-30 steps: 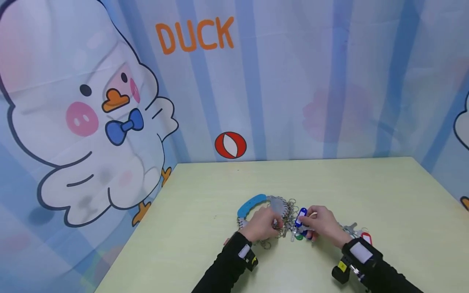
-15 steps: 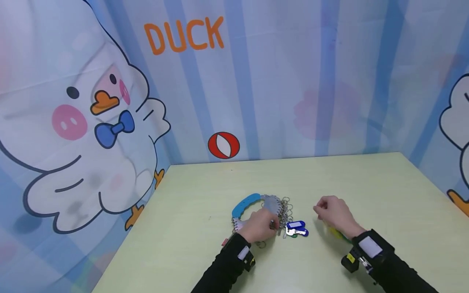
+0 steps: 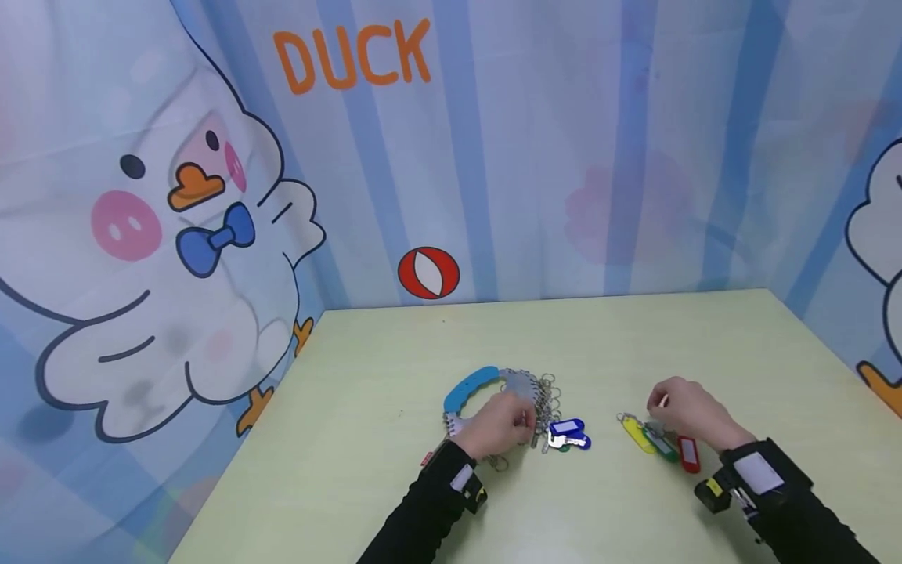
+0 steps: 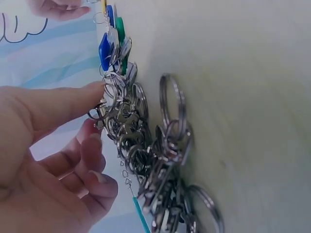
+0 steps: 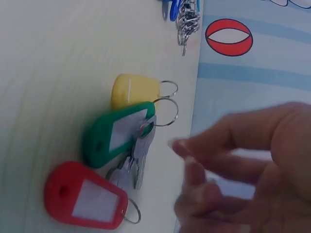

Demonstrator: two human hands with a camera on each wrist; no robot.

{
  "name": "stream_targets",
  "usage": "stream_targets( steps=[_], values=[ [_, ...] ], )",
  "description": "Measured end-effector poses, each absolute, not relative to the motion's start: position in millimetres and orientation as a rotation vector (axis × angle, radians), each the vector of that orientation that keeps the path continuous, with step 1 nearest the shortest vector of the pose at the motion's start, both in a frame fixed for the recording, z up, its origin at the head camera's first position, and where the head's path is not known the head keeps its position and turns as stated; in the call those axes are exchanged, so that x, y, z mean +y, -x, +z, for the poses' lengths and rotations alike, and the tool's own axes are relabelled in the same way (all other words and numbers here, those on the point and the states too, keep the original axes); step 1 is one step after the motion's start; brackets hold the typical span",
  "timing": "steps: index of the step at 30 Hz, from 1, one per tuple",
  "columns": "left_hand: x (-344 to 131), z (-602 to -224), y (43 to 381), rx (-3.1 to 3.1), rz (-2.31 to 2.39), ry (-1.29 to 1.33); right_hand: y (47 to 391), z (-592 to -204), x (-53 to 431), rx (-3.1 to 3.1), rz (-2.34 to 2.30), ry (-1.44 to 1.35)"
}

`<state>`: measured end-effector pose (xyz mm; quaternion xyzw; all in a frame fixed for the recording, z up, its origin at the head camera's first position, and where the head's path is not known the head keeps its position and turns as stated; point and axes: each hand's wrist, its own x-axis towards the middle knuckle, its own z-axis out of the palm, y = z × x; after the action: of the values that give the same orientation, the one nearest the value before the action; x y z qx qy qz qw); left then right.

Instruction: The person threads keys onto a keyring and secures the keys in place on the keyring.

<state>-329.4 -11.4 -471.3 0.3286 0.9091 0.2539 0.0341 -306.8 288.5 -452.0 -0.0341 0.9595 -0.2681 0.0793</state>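
Observation:
A ring-shaped metal key holder with a blue grip (image 3: 470, 389) lies at mid-table, many small split rings (image 3: 546, 395) bunched along its right edge. My left hand (image 3: 499, 425) covers its front part; in the left wrist view, thumb and finger pinch one of the split rings (image 4: 111, 92). Blue key tags (image 3: 568, 428) with a key rest just right of the bunch. My right hand (image 3: 694, 411) hovers, fingers loosely bent and holding nothing, over a yellow key tag (image 3: 636, 435), a green key tag (image 3: 660, 445) and a red key tag (image 3: 688, 454). Keys (image 5: 142, 158) lie among these.
The pale table (image 3: 395, 486) meets a blue cartoon backdrop (image 3: 535, 157) at its back and sides. A small red piece (image 3: 427, 458) shows beside my left wrist.
My right hand has let go of the blue key tags and moved right, uncovering the yellow, green and red tags. The left hand stays at the key holder. The head view has shifted slightly.

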Motion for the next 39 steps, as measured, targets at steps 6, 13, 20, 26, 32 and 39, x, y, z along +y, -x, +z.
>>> stream_targets(
  steps=[6,13,20,26,32,39],
  values=[
    [-16,-469,330,2.823,0.839,-0.948,305,-457,282,2.821,-0.757,0.216],
    [-22,-464,327,2.791,0.919,-0.869,303,-458,272,2.904,-0.787,0.206],
    [-24,-463,328,2.802,0.907,-0.846,303,-450,253,2.911,-1.069,0.148],
    [-24,-462,327,2.789,0.913,-0.857,305,-452,235,2.680,-1.482,0.205],
    [-26,-464,327,2.787,0.920,-0.903,311,-459,216,2.267,-1.817,0.360],
    [-29,-465,330,2.807,0.902,-0.937,313,-464,190,2.048,-1.847,0.320]
  ],
)
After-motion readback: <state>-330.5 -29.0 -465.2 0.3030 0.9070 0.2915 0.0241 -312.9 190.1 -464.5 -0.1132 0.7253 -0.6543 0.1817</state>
